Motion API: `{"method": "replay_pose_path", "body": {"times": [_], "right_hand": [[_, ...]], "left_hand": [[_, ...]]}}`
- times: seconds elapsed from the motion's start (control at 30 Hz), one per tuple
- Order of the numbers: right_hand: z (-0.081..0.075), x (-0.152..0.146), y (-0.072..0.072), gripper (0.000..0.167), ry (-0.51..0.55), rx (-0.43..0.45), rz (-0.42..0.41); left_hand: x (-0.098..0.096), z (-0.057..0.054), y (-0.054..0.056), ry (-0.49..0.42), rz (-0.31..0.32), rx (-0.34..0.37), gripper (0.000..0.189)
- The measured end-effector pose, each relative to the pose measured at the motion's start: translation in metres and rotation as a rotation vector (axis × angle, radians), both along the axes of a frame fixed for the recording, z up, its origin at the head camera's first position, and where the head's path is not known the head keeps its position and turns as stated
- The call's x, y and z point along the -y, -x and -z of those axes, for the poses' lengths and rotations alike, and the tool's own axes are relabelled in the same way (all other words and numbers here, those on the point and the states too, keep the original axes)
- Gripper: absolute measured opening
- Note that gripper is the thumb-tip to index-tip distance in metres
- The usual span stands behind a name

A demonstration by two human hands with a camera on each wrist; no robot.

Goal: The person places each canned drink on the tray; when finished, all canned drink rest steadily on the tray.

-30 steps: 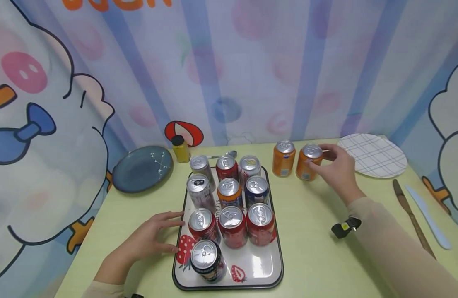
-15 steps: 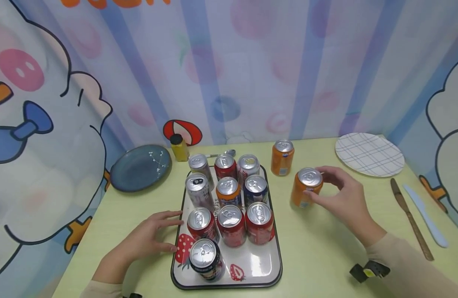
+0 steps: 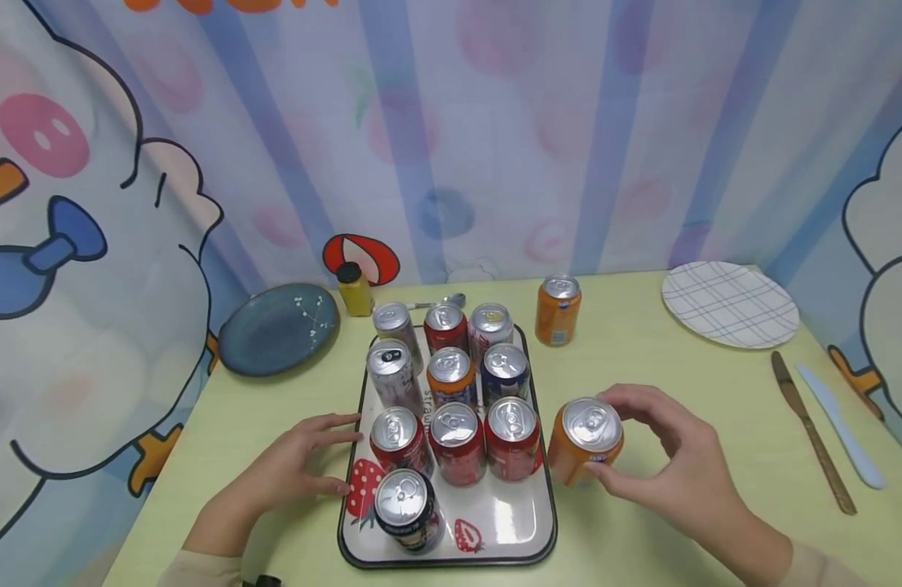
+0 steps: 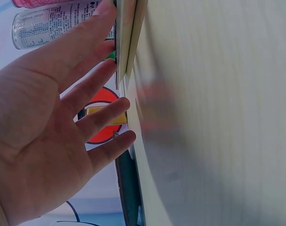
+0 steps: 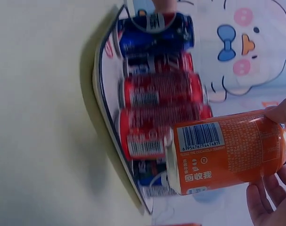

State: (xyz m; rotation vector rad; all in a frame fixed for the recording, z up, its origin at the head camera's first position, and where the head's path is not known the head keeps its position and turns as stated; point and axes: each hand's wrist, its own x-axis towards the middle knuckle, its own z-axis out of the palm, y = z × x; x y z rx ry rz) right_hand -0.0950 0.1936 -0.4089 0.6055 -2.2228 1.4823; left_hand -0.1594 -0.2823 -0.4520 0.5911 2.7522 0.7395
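Observation:
My right hand (image 3: 678, 465) holds an orange soda can (image 3: 585, 444) near its top, thumb on the near side and fingers behind. In the head view the can is beside the right edge of the strawberry-print tray (image 3: 506, 534); in the right wrist view the orange can (image 5: 227, 150) is clear of the table, its base showing. Several soda cans stand upright on the tray, among them red cans (image 3: 457, 444) and a dark can (image 3: 407, 509) at the front left. My left hand (image 3: 293, 465) is at the tray's left edge, fingers spread and holding nothing; in the left wrist view its palm (image 4: 44, 132) shows.
Another orange can (image 3: 558, 310) stands at the back, right of the tray. A dark blue plate (image 3: 275, 330), a yellow bottle (image 3: 355, 292) and a spoon (image 3: 451, 300) lie behind left. On the right are a checked plate (image 3: 730, 306), a brown knife (image 3: 814, 432) and a pale blue knife (image 3: 840, 424).
My right hand has lifted the orange can from beside the other one at the back and brought it nearer and leftward to the tray. The left hand has stayed in place.

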Motion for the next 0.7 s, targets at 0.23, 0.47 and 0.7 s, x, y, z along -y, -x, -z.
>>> {"method": "replay_pose_path", "body": {"times": [0.23,0.47,0.7], "right_hand": [[0.009,0.027,-0.019,0.078,0.051,-0.062,-0.138],[0.029,0.062,-0.023,0.075,0.047,-0.124,-0.166],[0.044,0.091,-0.024,0.073,0.006,-0.150,-0.128]], "left_hand": [[0.000,-0.001,-0.001,0.000,-0.004,0.006,0.068],[-0.001,-0.001,0.000,0.006,-0.013,0.008,0.067],[-0.001,0.000,0.000,0.005,-0.010,0.009,0.068]]}}
